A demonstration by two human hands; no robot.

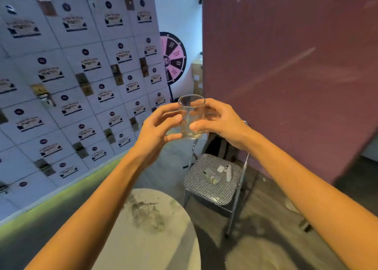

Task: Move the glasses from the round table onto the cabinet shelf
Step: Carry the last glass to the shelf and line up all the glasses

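A clear drinking glass (191,116) is held upright in the air at chest height, in the middle of the view. My left hand (157,130) grips its left side with thumb and fingers. My right hand (221,120) grips its right side, thumb across the front. The round table (151,228) with a pale, stained top lies below my forearms at the bottom centre; no glasses show on its visible part. No cabinet shelf is in view.
A wall of white labelled boxes (86,89) fills the left. A maroon panel (286,65) rises on the right. A checkered stool (212,179) with small items stands beyond the table. A pink and black prize wheel (173,59) stands behind.
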